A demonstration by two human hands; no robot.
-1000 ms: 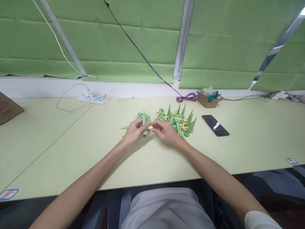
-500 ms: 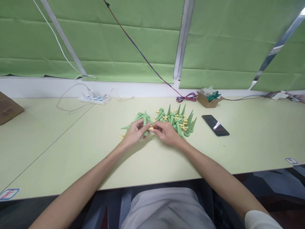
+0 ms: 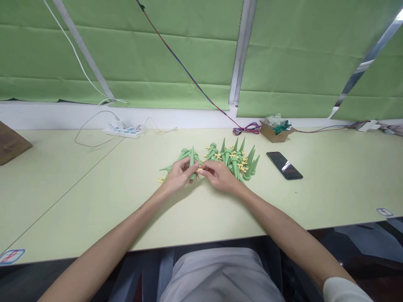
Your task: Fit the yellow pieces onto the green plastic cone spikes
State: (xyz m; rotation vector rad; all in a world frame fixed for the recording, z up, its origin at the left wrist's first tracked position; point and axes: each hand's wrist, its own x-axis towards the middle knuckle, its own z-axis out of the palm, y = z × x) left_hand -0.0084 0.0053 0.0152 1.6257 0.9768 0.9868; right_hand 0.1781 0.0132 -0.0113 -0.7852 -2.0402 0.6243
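Note:
My left hand is closed around a green plastic spike, whose point stands upward. Against the side of that spike, my right hand pinches a small yellow valve piece between thumb and fingertips. Behind and to the right of my right hand lies a pile of green spikes with yellow pieces among them. A few more green spikes lie beyond my left hand, partly hidden by it, with yellow tips showing at its left.
A black phone lies right of the pile. At the back are a small cardboard box of plastic and green bits, coiled red and blue wire and a white power strip. A brown object sits far left.
Almost nothing differs. Both hands keep the same place and hold, with only a slight shift of the right fingers at the yellow piece.

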